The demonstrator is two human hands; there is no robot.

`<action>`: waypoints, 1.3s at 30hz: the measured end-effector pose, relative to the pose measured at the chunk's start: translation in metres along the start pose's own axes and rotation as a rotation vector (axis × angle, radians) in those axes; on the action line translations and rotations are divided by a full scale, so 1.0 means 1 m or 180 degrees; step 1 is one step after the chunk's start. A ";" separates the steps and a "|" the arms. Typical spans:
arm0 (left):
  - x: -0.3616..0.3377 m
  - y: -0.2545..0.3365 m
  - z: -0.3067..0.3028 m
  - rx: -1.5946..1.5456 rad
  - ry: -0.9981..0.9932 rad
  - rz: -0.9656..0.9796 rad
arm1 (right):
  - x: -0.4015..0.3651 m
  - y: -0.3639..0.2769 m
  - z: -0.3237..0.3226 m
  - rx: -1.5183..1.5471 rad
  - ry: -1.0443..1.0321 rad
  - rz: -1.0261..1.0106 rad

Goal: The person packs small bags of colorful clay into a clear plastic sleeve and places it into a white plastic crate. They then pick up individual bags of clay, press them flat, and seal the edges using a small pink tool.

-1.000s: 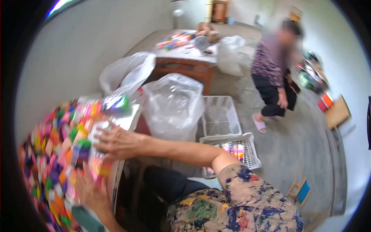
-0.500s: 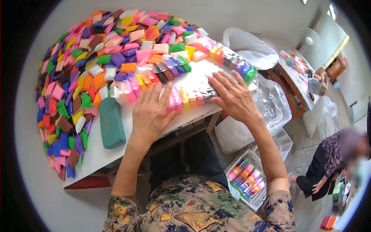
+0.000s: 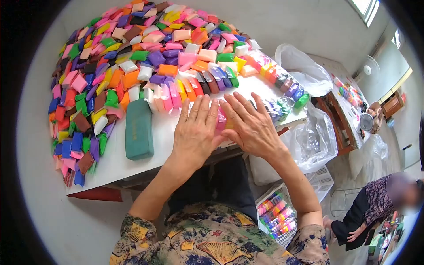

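My left hand [image 3: 196, 132] lies palm down with its fingers stretched out at the table's near edge. Beside it, my right hand [image 3: 251, 130] is also flat, fingers spread, the two thumbs nearly meeting. Both rest over a clear bag of coloured packets [image 3: 278, 108], mostly covered by the hands; pink shows between them. Just past my fingertips stands a row of small wrapped packets [image 3: 192, 87], running from pale and pink through yellow, orange, black and brown to green. A filled clear sleeve of packets [image 3: 282, 78] lies farther right.
A large heap of coloured packets [image 3: 110, 75] covers the table's left and back. The teal case [image 3: 139, 132] sits left of my hands. Clear plastic bags [image 3: 311, 141] hang at the right edge. Below stands a white basket [image 3: 282, 238] of filled sleeves. Another person [image 3: 371, 207] is at right.
My hands have come together: the left moved rightward and the right moved leftward over the bag. The view has shifted slightly.
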State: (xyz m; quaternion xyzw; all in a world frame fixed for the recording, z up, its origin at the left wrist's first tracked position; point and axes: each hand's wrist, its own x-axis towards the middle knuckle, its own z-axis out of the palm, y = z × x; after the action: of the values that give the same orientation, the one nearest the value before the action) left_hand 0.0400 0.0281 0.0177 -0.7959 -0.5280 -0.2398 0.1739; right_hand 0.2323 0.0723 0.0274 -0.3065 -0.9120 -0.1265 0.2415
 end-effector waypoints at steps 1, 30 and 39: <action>-0.001 -0.003 0.006 0.0000 0.0008 0.0019 | -0.003 0.004 0.004 0.0013 0.0051 -0.0003; 0.019 0.001 -0.005 -0.0597 0.0008 0.0114 | -0.028 0.059 -0.041 -0.0017 -0.0067 0.0280; 0.009 -0.016 0.000 0.0073 0.0434 0.0156 | -0.027 0.066 -0.010 -0.0458 0.0718 -0.0279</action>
State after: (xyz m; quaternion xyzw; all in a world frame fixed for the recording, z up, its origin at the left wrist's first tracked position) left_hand 0.0284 0.0411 0.0229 -0.7884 -0.4980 -0.2830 0.2244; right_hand 0.2954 0.1069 0.0275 -0.2668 -0.8801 -0.2356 0.3141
